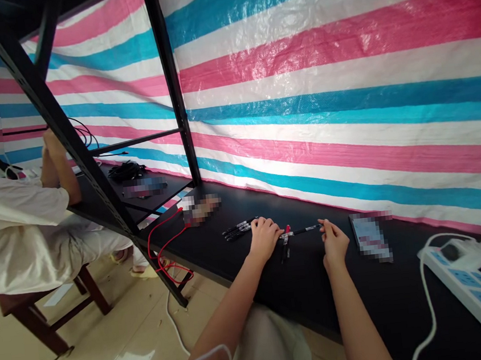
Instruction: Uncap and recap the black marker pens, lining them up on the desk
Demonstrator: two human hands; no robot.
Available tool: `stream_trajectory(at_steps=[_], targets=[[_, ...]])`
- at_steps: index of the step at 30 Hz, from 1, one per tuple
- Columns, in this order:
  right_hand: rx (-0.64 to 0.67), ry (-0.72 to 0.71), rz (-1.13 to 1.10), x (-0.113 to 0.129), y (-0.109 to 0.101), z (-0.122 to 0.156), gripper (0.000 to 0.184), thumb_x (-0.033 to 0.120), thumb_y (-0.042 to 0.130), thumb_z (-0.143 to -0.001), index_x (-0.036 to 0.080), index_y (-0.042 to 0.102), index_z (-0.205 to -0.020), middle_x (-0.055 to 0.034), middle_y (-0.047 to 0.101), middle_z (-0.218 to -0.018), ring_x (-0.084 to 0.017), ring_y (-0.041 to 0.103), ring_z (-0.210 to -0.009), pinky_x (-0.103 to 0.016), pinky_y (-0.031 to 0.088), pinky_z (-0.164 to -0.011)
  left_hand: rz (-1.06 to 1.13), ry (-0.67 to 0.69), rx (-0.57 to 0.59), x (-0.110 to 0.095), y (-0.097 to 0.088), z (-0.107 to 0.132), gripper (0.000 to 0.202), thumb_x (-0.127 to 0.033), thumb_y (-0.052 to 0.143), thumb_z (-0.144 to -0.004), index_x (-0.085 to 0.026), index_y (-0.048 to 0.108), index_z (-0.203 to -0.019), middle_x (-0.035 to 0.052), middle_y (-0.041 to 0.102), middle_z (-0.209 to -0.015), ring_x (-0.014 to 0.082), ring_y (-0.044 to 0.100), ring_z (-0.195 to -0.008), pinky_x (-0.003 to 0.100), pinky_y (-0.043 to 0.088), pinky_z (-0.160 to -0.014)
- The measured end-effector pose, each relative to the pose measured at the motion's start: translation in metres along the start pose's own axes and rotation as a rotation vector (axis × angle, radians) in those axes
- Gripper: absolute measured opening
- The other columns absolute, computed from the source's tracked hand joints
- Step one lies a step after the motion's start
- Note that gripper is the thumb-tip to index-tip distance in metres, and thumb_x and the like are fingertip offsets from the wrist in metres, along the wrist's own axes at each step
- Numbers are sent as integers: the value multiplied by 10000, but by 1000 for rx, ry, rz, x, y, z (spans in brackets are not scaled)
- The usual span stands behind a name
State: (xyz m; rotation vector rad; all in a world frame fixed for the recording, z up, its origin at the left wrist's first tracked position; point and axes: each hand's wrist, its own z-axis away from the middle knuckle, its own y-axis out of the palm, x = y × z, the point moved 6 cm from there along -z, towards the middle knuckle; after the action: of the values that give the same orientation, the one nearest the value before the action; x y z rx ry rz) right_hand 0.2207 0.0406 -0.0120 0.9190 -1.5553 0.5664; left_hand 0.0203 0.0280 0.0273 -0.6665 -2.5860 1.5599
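Note:
A dark pen with a pale printed band (301, 231) lies crosswise between my two hands, just over the black table. My right hand (335, 243) is closed, pinching the pen's right end between the fingertips. My left hand (266, 238) is curled, its fingertips at the pen's left end. Just left of that hand, several black pens (238, 230) with printed barrels lie side by side. Below the held pen, another dark pen (286, 251) rests on the table, and a small red piece (287, 230) shows close to my left fingertips.
A phone (371, 238) lies right of my right hand. Further right is a white power strip (471, 287) with cables. Red cables (162, 251) hang at the table's left edge. Beyond the black metal post (68, 141), a person (17, 226) sits on a wooden stool.

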Motion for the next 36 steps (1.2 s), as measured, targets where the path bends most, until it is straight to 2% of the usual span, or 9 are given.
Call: stream_trajectory(at_steps=[6, 13, 18, 21, 24, 27, 29, 32, 36], targets=[[-57, 145, -160, -15, -12, -5, 554, 619, 595, -577, 123, 627, -822, 31, 461, -583, -22, 313, -399, -194, 202, -380, 94, 129, 101, -11, 7, 4, 335, -481, 368, -844, -223, 577, -885, 10, 551, -908, 155, 427, -908, 316, 258, -861], [-17, 119, -135, -11, -6, -4, 545, 640, 556, -594, 130, 585, -782, 41, 441, -580, -30, 321, -404, -202, 205, -385, 124, 214, 100, -17, 2, 5, 289, -453, 430, -829, -213, 589, -796, 13, 553, -878, 155, 428, -908, 306, 265, -833], [-156, 70, -105, -8, -18, -7, 531, 670, 481, -625, 153, 522, -741, 35, 437, -595, -36, 325, -401, -208, 224, -384, 117, 151, 52, -12, 0, 3, 247, -420, 446, -833, -214, 577, -797, 8, 560, -868, 149, 441, -896, 314, 269, -840], [-306, 19, 15, -8, -36, -9, 522, 687, 331, -691, 183, 460, -734, 19, 458, -603, -64, 383, -399, -226, 258, -381, 106, 96, 37, -8, 0, 1, 243, -405, 442, -838, -209, 569, -769, 10, 564, -845, 150, 452, -891, 318, 272, -844], [-359, 0, 141, -8, -48, -11, 535, 678, 195, -737, 198, 429, -737, -19, 518, -637, -96, 448, -407, -246, 293, -386, 98, 4, 19, -2, 0, 1, 270, -387, 415, -849, -196, 559, -724, 19, 568, -801, 156, 467, -873, 322, 281, -821], [-295, -35, 385, 0, -46, -10, 547, 662, 184, -761, 195, 460, -694, -41, 555, -595, -130, 490, -453, -262, 342, -455, 103, -106, 36, 7, 5, 1, 287, -377, 425, -838, -182, 549, -667, 23, 581, -749, 163, 487, -830, 327, 288, -776], [-165, -45, 606, 4, -36, -7, 526, 642, 254, -769, 194, 497, -637, -54, 564, -550, -163, 519, -517, -276, 351, -515, 110, -146, 75, 10, 10, 2, 306, -378, 434, -828, -175, 536, -622, 19, 588, -710, 162, 498, -788, 328, 287, -746], [84, -24, 843, 5, -16, 2, 460, 578, 338, -781, 199, 566, -652, -81, 596, -583, -194, 536, -568, -282, 322, -515, 140, -141, 128, 9, 16, 2, 332, -398, 417, -827, -175, 527, -608, 7, 589, -678, 156, 505, -742, 322, 286, -723], [173, -81, 978, 9, -3, 12, 425, 517, 348, -801, 185, 611, -767, -107, 611, -678, -198, 552, -604, -274, 308, -505, 190, -111, 206, 3, 19, 2, 329, -429, 407, -823, -182, 545, -654, 1, 585, -689, 148, 511, -739, 307, 296, -729]])
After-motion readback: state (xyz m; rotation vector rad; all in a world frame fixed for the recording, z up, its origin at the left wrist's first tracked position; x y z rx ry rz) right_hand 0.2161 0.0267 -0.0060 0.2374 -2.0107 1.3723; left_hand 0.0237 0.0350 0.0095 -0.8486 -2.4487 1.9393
